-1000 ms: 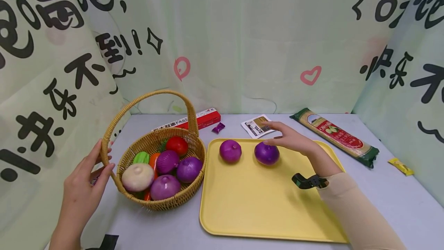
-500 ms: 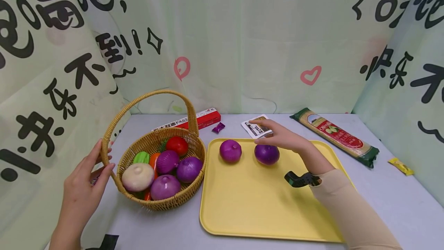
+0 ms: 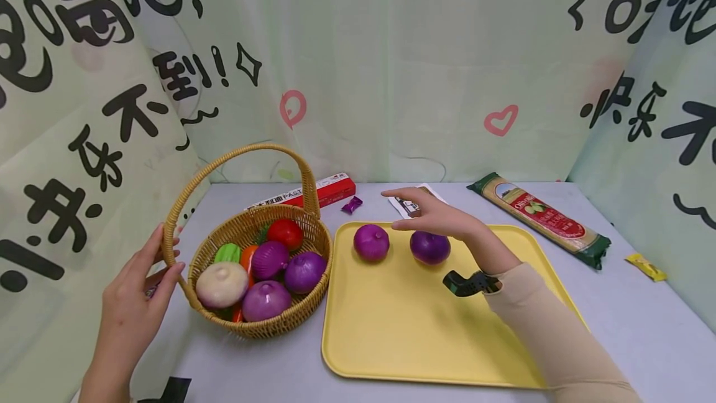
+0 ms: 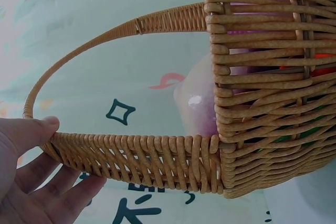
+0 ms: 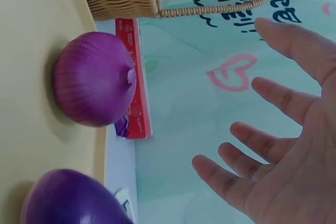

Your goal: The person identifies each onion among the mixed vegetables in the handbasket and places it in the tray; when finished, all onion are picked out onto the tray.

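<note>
Two purple onions (image 3: 401,245) sat on the yellow tray (image 3: 414,334) just under the right hand (image 3: 433,216), which hovered above them with fingers spread, holding nothing. The left hand (image 3: 134,294) gripped the basket (image 3: 258,229) by its handle base. Steadying the basket there seemed wise while the free hand reached over for another onion.

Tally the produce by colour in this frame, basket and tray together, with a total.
Purple onions: 5, two on the tray, three in the basket
White onion: 1
Red tomato: 1
Green piece: 1
Orange piece: 1
Total: 9
</note>
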`<action>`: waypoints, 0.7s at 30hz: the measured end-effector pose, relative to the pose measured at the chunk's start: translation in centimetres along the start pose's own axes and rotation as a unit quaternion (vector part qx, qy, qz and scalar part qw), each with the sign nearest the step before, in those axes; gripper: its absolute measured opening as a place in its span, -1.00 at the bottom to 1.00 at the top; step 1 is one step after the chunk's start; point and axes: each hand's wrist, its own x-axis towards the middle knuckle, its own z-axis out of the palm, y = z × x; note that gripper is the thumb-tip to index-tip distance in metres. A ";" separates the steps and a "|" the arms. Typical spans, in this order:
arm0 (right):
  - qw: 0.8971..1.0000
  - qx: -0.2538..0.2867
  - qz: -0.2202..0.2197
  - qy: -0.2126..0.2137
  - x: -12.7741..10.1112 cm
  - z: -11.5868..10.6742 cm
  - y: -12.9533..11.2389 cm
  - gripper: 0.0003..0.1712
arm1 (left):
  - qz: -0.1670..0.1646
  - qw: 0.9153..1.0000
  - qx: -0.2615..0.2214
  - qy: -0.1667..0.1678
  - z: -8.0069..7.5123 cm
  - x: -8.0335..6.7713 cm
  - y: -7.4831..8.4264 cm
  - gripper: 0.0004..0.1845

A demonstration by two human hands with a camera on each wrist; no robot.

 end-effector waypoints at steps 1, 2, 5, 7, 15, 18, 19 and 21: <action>1.000 -0.003 -0.004 0.000 0.2 0.1 -0.2 -0.27 | 0.000 1.000 -0.001 0.000 0.0 0.0 0.0 -0.12; 1.000 -0.005 -0.006 -0.001 0.3 0.2 -0.4 -0.27 | 0.001 1.000 -0.001 0.001 0.0 0.0 0.0 -0.11; 1.000 -0.007 -0.007 -0.005 0.7 0.4 -0.9 -0.27 | 0.007 1.000 -0.004 0.004 0.1 0.0 0.0 -0.11; 1.000 -0.007 -0.004 -0.008 0.9 0.6 -1.4 -0.26 | 0.008 1.000 -0.005 0.004 0.1 0.1 0.0 -0.11; 1.000 -0.003 -0.008 -0.020 1.8 1.3 -3.2 -0.24 | 0.004 1.000 -0.001 0.000 0.1 0.1 0.1 -0.12; 1.000 -0.007 -0.016 -0.022 2.3 1.5 -3.9 -0.22 | 0.004 1.000 0.001 0.000 0.0 0.1 0.1 -0.12; 1.000 -0.009 -0.016 -0.022 2.4 1.5 -4.2 -0.22 | 0.004 1.000 0.000 0.001 0.0 0.1 0.1 -0.12; 1.000 -0.009 -0.015 -0.025 2.6 1.6 -4.6 -0.22 | 0.006 1.000 -0.001 0.003 0.1 0.1 0.1 -0.11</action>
